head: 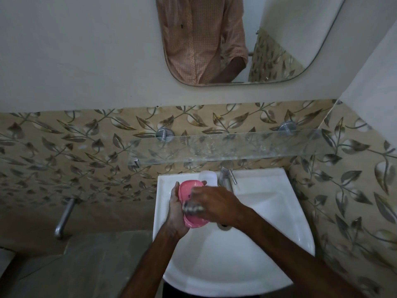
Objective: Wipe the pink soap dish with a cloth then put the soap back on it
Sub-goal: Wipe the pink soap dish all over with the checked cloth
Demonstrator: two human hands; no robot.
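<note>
Leaf-patterned tile lines the wall behind a white corner sink (268, 244), with a glass shelf (236, 145) above it, a chrome tap (225, 177) at the back rim and a mirror (279, 39) higher up. We note both hands over the basin. Our left hand (175, 211) cradles the pink soap dish (189, 188) from below and along its left edge, fingers curled round the rim, so that the dish is tilted on its side and held clear of the sink. Our right hand (214, 205) is closed on a small greyish cloth (193, 208), which is pressed against the inner face of the dish; the cloth is blurred, and we judge a wiping stroke is in progress. A white oblong thing (207, 177) lies on the back rim just left of the tap; we take it to be the soap, though we cannot confirm this. We judge the dish to be light, stiff moulded plastic, likely slick if wet, so the hold belongs on the raised rim at both long sides, not the smooth floor of the tray. The soap, if damp, will be slippery and is best taken across its short sides with a firm pinch. Wiping is not yet shown complete; the soap is not yet returned.
</note>
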